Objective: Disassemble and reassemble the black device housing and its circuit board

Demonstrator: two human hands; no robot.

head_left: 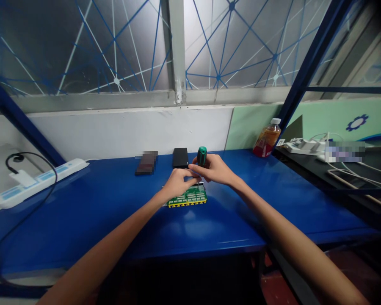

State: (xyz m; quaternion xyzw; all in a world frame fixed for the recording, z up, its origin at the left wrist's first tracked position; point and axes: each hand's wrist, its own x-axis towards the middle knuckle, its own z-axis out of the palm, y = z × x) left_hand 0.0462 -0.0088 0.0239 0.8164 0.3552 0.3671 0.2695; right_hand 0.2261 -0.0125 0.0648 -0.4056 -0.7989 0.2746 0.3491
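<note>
A green circuit board with a yellow front edge lies flat in the middle of the blue table. My right hand is wrapped around a screwdriver with a green and black handle, held upright over the board's far edge. My left hand rests on the board's left part, fingers curled and pinched toward the screwdriver's shaft. The tip of the screwdriver is hidden behind my fingers.
Two dark flat devices lie at the table's back edge. A white power strip with a black cable sits at the left. A bottle of orange liquid stands at the back right, beside a dark side bench with chargers.
</note>
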